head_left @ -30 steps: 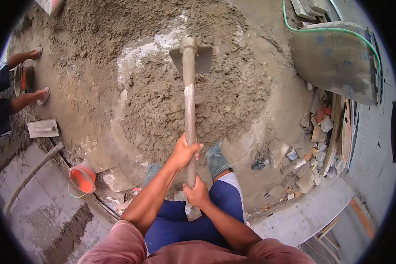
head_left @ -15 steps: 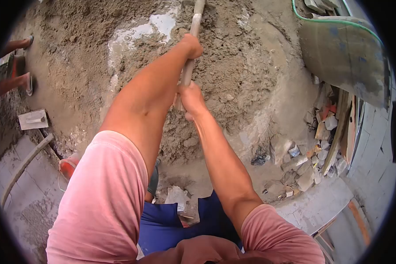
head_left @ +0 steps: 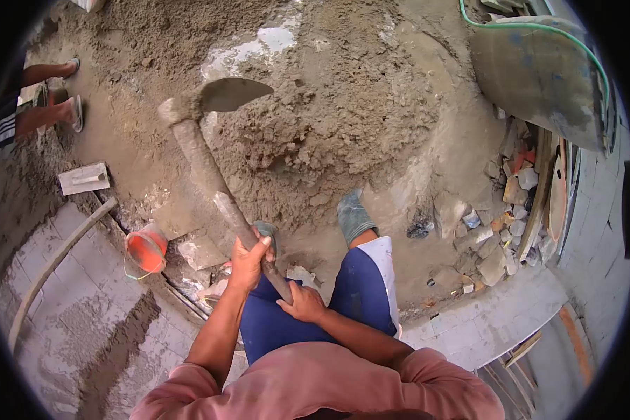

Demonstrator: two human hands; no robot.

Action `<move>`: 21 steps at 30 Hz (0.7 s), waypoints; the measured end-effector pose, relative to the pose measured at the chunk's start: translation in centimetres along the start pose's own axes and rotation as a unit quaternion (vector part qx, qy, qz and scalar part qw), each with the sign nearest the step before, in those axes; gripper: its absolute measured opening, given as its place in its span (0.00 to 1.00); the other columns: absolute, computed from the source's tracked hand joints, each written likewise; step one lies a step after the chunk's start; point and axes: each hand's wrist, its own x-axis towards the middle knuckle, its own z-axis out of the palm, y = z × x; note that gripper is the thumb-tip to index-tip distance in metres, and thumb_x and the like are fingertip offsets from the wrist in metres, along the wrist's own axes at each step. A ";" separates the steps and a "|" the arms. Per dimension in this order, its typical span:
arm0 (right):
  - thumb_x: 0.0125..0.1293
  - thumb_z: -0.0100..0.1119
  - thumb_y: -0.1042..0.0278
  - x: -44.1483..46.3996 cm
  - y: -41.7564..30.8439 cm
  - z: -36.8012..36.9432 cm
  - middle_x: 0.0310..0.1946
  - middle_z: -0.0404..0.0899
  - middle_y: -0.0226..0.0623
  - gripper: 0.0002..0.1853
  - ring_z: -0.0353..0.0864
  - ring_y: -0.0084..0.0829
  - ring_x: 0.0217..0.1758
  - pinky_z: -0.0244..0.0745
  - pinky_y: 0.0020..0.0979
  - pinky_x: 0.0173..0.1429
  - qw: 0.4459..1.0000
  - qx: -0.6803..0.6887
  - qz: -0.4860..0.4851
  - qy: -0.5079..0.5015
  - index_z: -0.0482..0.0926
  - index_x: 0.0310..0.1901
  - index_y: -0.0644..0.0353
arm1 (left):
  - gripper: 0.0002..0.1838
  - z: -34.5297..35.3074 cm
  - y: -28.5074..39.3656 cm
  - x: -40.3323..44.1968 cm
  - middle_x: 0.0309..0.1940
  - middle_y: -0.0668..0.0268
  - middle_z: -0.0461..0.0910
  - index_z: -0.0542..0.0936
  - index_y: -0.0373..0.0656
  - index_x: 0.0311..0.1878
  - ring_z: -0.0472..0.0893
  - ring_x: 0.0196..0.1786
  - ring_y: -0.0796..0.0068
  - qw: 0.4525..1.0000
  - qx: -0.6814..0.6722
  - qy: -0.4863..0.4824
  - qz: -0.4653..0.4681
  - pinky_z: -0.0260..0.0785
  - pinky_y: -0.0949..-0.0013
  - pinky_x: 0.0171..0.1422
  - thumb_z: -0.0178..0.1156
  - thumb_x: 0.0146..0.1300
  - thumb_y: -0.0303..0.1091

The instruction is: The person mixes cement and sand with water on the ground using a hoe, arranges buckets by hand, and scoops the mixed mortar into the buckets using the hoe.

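Observation:
A mud-caked hoe (head_left: 210,164) is held up in front of my body, its handle slanting up to the left. Its curved blade (head_left: 234,94) points right, above the left side of a heap of wet mortar (head_left: 329,119). My left hand (head_left: 250,260) is wrapped round the lower part of the handle. Near the handle's butt end, by my thighs, my right hand (head_left: 304,302) grips it too. My boots (head_left: 355,215) stand at the near edge of the heap.
Another person's feet (head_left: 73,112) in sandals are at upper left. A flat float (head_left: 84,178), an orange bucket (head_left: 145,250) and a curved strip (head_left: 56,266) lie left. Rubble (head_left: 500,245), planks (head_left: 539,203) and a large sheet (head_left: 539,77) with a green hose (head_left: 532,26) are right.
The hoe has come out of the mortar and swung up, back and left, so its blade now shows. Both hands have drawn in toward my body, still gripping the handle.

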 end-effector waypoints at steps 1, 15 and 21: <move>0.63 0.69 0.46 0.9 -0.5 -1.8 0.44 0.82 0.55 0.34 0.84 0.55 0.46 0.78 0.48 0.53 0.996 0.038 -0.080 -0.022 0.70 0.58 0.65 | 0.13 -1.1 2.7 -0.9 0.25 0.68 0.69 0.66 0.46 0.46 0.73 0.23 0.75 0.999 0.006 0.030 0.037 0.71 0.66 0.30 0.61 0.68 0.26; 0.66 0.59 0.56 -33.2 10.1 -15.1 0.49 0.82 0.63 0.20 0.81 0.62 0.54 0.75 0.53 0.58 0.856 -0.285 0.369 0.220 0.77 0.52 0.64 | 0.10 -32.2 12.6 -17.3 0.23 0.70 0.68 0.68 0.42 0.42 0.69 0.18 0.79 0.979 0.133 0.152 -0.029 0.62 0.71 0.20 0.59 0.61 0.25; 0.73 0.54 0.57 -45.3 7.1 6.1 0.43 0.85 0.43 0.16 0.88 0.39 0.36 0.80 0.45 0.36 0.758 0.305 0.528 0.231 0.80 0.53 0.57 | 0.05 -42.0 5.2 -18.5 0.19 0.67 0.71 0.74 0.39 0.32 0.71 0.17 0.74 0.962 0.160 0.076 -0.208 0.66 0.66 0.19 0.60 0.61 0.28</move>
